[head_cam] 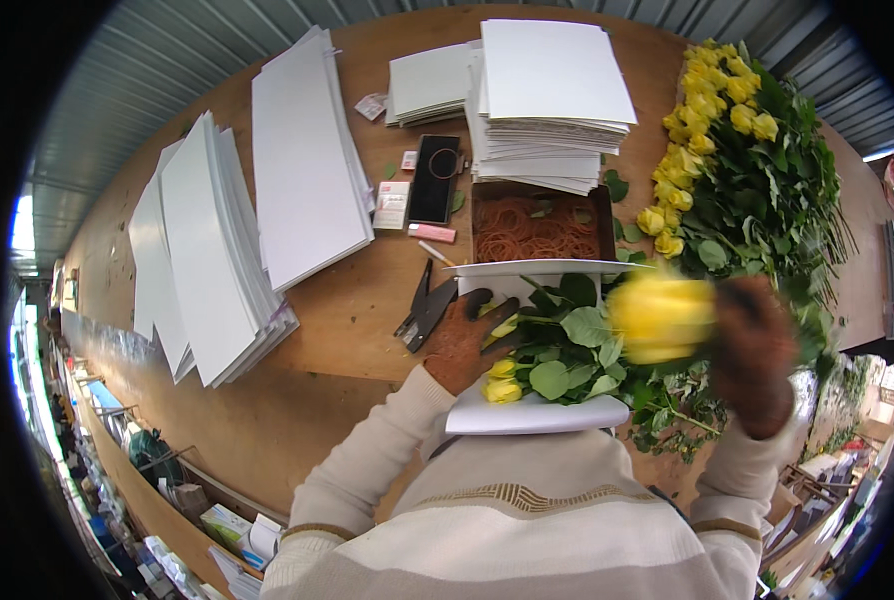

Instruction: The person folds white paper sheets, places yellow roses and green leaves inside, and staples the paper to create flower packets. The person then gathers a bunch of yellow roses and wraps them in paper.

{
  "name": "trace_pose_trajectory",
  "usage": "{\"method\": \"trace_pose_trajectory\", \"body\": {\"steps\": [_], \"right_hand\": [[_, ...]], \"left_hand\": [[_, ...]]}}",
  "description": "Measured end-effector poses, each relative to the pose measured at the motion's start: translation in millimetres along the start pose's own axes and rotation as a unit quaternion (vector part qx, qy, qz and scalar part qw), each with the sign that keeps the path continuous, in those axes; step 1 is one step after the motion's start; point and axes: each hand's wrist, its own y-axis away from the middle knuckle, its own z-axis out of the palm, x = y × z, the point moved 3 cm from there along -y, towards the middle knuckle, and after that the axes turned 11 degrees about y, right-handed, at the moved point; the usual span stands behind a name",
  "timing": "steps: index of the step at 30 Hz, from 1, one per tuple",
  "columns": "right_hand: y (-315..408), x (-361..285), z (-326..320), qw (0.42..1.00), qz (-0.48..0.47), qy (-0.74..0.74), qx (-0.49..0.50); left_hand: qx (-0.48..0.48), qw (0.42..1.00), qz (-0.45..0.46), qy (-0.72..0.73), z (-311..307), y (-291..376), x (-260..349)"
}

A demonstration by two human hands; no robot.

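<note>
Before me lies a white card sheet (537, 420), its near edge curled up against my body. Leafy stems and a few yellow roses (502, 390) rest on it, heads to the left. My left hand (458, 341), with dark coverings on its fingers, lies at those heads, fingers spread around a yellow bud; whether it grips the bud is unclear. On the right, my right hand (754, 352) is blurred by motion and shut on a yellow rose (661, 315), its head pointing left above the leaves. The rose's stem is mostly hidden.
Beyond the sheet sits a box of rubber bands (537, 229) beside a white card stack (552, 71). A black stapler (424, 311), phone (433, 180) and small packet (392, 205) lie left of it. More card piles (308, 157) stand left; a rose heap (747, 165) lies right.
</note>
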Motion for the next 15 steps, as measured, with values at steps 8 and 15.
{"method": "trace_pose_trajectory", "body": {"steps": [8, 15], "right_hand": [[-15.0, -32.9, 164.1, 0.977, -0.111, 0.019, -0.18], [-9.0, -18.5, 219.7, 0.972, -0.141, 0.126, -0.143]], "left_hand": [[-0.009, 0.999, -0.032, 0.012, 16.9, 4.2, -18.1], [0.013, 0.998, 0.042, -0.04, 10.9, 6.6, -10.1]]}}
